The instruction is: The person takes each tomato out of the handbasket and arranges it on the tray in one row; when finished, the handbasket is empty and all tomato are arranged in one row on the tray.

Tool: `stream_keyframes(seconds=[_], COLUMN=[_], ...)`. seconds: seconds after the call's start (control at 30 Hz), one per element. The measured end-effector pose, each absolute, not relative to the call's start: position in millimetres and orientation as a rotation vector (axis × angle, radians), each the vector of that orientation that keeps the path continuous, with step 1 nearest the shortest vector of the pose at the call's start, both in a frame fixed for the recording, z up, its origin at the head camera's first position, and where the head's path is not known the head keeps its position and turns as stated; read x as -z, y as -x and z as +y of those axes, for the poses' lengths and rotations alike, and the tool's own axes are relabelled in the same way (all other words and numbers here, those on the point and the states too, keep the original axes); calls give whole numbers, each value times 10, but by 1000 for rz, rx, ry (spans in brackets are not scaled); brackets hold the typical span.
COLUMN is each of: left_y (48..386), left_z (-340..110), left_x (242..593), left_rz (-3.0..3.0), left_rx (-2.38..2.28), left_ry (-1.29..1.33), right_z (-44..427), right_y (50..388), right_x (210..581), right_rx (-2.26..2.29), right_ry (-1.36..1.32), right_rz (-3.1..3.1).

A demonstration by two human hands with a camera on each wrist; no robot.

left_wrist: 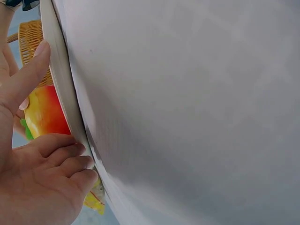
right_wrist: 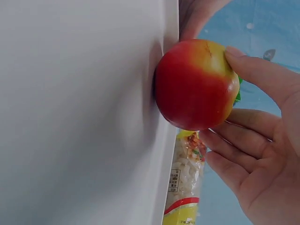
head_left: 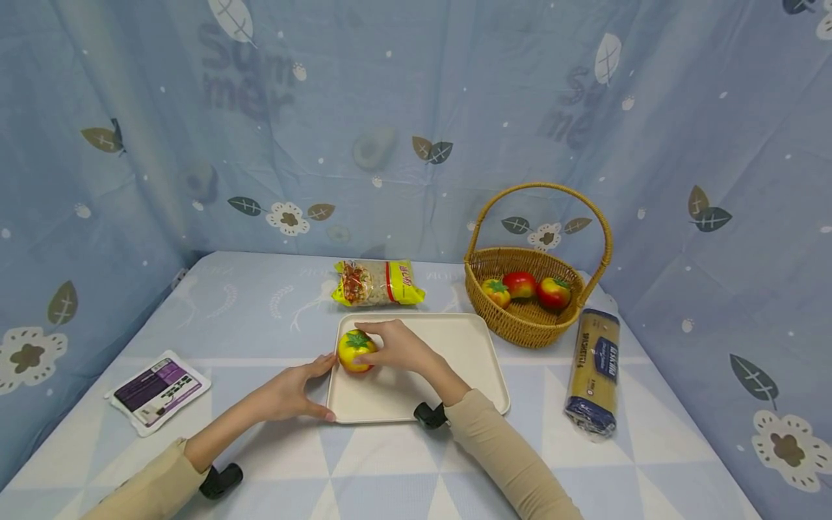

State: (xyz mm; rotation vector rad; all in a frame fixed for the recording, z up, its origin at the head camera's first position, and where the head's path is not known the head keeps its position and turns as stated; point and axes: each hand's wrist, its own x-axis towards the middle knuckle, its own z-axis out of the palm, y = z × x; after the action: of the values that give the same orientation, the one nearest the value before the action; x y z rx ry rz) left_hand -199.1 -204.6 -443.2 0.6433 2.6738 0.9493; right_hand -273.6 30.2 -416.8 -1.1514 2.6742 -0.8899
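Observation:
A yellow and red toy fruit with a green top rests on the left part of a cream tray. My right hand holds it, thumb and fingers round its sides, as the right wrist view shows with the fruit's red side. My left hand touches the tray's left edge, its thumb near the front corner. In the left wrist view the left hand has its fingers against the tray rim, with the fruit just beyond.
Behind the tray lies a yellow-ended food bag. A wicker basket holding several toy fruits stands at the back right, beside a spaghetti pack. A purple and white packet lies at the left.

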Motion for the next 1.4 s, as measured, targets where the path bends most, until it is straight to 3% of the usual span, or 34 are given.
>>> stream_keyframes(seconds=[0.7,1.4], left_y=[1993,1992], left_z=[-2054,-2033], left_x=[4406,4398], left_rz=[2665,2671], left_rx=[-968,-959], left_ry=[-657,-645], right_z=[362,1044], right_y=[2692,2636], right_x=[4131,3780], right_rx=[893,959], right_ry=[1140,1100], right_rz=[2668,2839])
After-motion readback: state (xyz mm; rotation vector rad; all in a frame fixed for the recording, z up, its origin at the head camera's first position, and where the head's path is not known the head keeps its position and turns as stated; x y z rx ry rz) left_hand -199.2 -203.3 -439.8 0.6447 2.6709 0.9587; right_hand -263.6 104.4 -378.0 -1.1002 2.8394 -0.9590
